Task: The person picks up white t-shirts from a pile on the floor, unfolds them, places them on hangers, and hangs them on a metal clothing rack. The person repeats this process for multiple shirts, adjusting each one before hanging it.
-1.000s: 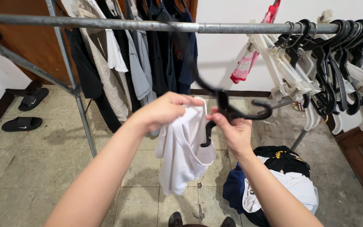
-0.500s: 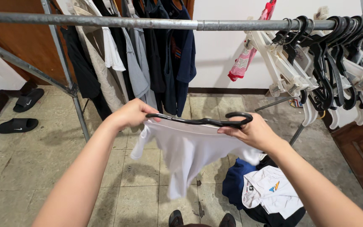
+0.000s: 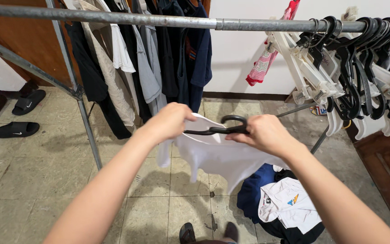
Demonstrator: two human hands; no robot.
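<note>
White cotton, soft and creased, is what both hands are busy with: a white shirt point(image 3: 213, 156) draped over a black plastic hanger point(image 3: 220, 129), its cloth sagging in loose folds below the bar and tapering to a point above the floor. The left hand point(image 3: 170, 121) is clenched on one end of the hanger with the shirt's edge bunched under its fingers, while the right hand point(image 3: 260, 133) grips the other end just beside the curved hook, so the garment hangs between and slightly below the two fists. Underneath, to the right, a heap of clothes point(image 3: 283, 205) in blue, black and white lies on the tiled floor point(image 3: 37, 180). Beyond the hands a grey metal rail point(image 3: 159, 19) runs across at head height. Dark and pale garments point(image 3: 159, 58) hang from its left half, a crowd of empty black and white hangers point(image 3: 353, 63) fills the right end, and a bare stretch of rail lies between them. Farther left, two black sandals point(image 3: 21, 117) sit near the wall.
</note>
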